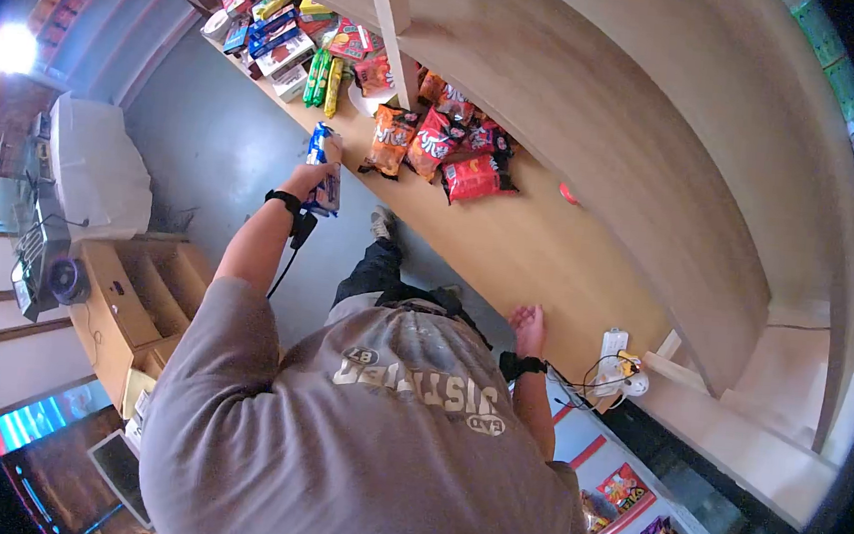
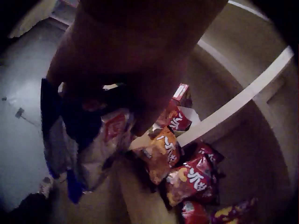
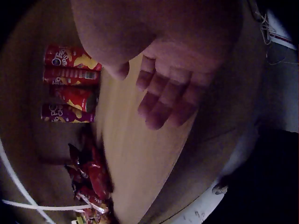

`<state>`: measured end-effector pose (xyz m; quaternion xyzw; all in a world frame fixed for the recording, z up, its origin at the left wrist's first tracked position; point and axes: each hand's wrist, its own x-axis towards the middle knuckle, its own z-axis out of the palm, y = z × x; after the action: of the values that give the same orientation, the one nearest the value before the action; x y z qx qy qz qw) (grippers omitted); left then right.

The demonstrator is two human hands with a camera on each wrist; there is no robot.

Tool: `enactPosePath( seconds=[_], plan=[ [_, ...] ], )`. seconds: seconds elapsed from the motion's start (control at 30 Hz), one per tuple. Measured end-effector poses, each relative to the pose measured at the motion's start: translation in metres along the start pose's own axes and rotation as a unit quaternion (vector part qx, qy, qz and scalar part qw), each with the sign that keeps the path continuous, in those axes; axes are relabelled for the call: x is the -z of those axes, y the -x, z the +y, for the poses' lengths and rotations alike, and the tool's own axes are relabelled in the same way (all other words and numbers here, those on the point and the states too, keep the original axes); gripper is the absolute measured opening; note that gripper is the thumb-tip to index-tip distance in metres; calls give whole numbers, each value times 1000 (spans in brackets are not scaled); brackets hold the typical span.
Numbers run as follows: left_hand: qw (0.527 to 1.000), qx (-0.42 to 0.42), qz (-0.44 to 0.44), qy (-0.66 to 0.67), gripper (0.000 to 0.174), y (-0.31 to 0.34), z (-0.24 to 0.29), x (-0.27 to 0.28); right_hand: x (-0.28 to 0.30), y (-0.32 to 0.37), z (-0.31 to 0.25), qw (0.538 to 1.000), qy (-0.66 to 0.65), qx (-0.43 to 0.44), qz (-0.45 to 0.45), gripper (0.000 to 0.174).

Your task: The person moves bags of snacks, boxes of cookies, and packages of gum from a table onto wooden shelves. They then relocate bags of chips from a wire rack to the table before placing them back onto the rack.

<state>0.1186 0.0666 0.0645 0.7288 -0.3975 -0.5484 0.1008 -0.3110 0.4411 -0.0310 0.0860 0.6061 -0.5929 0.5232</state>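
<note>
Your left hand point(image 1: 312, 173) grips a blue snack packet point(image 1: 323, 144), fingers curled round it. Your right hand point(image 1: 528, 327) rests on the shelf point(image 1: 509, 248), fingers loosely bent.

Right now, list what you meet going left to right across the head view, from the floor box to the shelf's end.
cardboard box → blue packet gripped in the left hand → orange snack bag → red snack bag → right hand resting open on the shelf → white power strip
</note>
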Motion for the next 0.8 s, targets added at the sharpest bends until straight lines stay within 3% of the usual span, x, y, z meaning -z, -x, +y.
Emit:
enactPosePath(
  seconds=[0.07, 0.13, 0.2, 0.23, 0.3, 0.33, 0.37, 0.43, 0.5, 0.67, 0.73, 0.8],
  plan=[
    [985, -27, -60, 161, 32, -30, -2, -4, -5, 5, 1, 999, -32, 10, 15, 31],
    [994, 1, -67, 92, 32, -55, 9, -5, -7, 5, 4, 998, -46, 9, 33, 30],
    [992, -49, -39, 107, 44, -78, 13, -13, -10, 6, 5, 997, -58, 7, 50, 30],
    [998, -24, 50, -13, 53, -85, 25, -15, -13, 8, 7, 997, -33, 34, 53, 29],
    [997, -66, 30, 14, 59, -87, 40, -25, -14, 7, 6, 996, -6, 63, 57, 29],
    [993, -105, 13, 41, 65, -88, 42, -27, -6, 2, 10, 998, -12, 38, 50, 28],
    [995, -70, 63, -11, 75, -104, 42, -31, -3, -2, 12, 999, -18, 13, 43, 28],
    [992, -70, 102, -26, 78, -129, 33, -39, 2, -7, 15, 999, 13, 0, 47, 27],
    [980, -45, 179, -80, 84, -90, 46, -43, 1, -4, 14, 998, 45, -14, 51, 26],
    [982, -26, 188, -13, 83, -69, 38, -46, -8, 7, 12, 989, 132, 18, 66, 28],
    [960, 18, 279, 19, 86, -68, 35, -50, -7, 4, 11, 989, 137, 8, 49, 28],
    [957, 31, 288, 18, 86, -67, 35, -47, -8, 2, 9, 990, 138, -2, 30, 28]
  ],
)
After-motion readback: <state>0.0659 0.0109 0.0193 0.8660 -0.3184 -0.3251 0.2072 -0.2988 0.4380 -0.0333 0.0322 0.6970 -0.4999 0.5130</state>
